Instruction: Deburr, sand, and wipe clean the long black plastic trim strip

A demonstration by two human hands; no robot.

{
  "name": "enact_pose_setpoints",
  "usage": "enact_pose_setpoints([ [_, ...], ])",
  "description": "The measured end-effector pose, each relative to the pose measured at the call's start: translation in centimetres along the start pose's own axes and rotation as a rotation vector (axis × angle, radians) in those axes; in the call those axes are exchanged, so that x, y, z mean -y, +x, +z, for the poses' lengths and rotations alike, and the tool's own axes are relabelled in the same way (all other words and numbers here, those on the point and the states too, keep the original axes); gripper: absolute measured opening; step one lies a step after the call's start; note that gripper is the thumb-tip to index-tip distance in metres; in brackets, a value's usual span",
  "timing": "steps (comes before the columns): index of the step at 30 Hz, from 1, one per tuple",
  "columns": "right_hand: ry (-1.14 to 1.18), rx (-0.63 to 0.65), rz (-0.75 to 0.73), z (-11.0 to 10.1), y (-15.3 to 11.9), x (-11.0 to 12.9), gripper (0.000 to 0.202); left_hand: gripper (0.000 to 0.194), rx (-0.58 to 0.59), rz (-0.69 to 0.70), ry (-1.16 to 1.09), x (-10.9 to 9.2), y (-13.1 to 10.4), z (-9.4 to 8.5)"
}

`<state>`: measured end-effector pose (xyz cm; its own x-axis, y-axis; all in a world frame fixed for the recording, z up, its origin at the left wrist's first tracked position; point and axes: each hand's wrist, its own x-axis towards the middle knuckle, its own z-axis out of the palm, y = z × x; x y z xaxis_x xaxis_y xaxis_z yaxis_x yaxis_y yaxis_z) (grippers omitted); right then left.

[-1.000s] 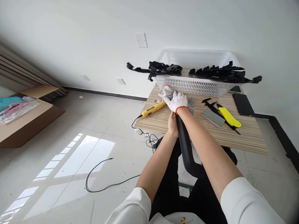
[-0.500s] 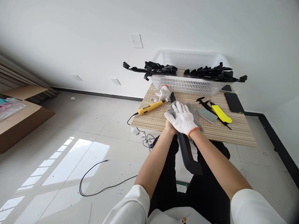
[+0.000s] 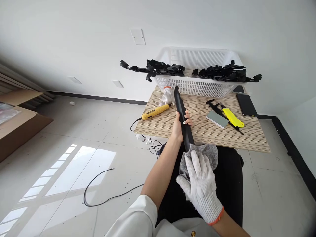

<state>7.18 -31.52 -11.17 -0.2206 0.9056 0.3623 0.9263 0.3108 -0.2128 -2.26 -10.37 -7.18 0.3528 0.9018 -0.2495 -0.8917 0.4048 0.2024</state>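
Observation:
My bare left hand (image 3: 181, 125) is wrapped round the middle of a long black plastic strip-like part (image 3: 188, 137), whose far end rises over the table. On the part's near end, over my lap, my right hand (image 3: 201, 181) in a white knitted glove presses a grey cloth (image 3: 209, 154). The gloved fingers lie over the cloth, which hides that end of the part. Left of the part, a yellow corded hand tool (image 3: 155, 112) and a crumpled white glove (image 3: 168, 95) lie on the table.
A white plastic basket (image 3: 197, 86) with several black parts (image 3: 222, 73) across it stands at the back of the wooden table (image 3: 247, 140). On the right lie a grey-green block (image 3: 217, 119), black calipers (image 3: 214, 107), a yellow cutter (image 3: 232, 118) and a black phone (image 3: 247, 105).
My right hand has slid the cloth toward me along the black part, down to its near end. My left hand, formerly under the cloth, now shows, holding the part farther up.

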Motion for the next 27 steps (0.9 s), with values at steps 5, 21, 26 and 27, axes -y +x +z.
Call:
enact_pose_setpoints([
  [5,0.228,-0.057,0.003,0.7,-2.6,-3.0,0.055,0.048,0.007,0.033,0.051,0.0,-0.1,0.0],
  [21,0.354,-0.057,0.187,3.5,2.9,-1.4,0.033,0.049,0.062,0.059,0.154,0.5,-0.2,0.2],
  [26,0.451,-0.229,0.233,3.6,1.5,-1.7,0.031,0.045,0.074,0.075,0.167,0.5,0.0,0.0],
  [27,0.426,-0.243,0.23,3.6,0.5,-1.6,0.032,0.045,0.057,0.081,0.178,0.4,0.0,-0.1],
])
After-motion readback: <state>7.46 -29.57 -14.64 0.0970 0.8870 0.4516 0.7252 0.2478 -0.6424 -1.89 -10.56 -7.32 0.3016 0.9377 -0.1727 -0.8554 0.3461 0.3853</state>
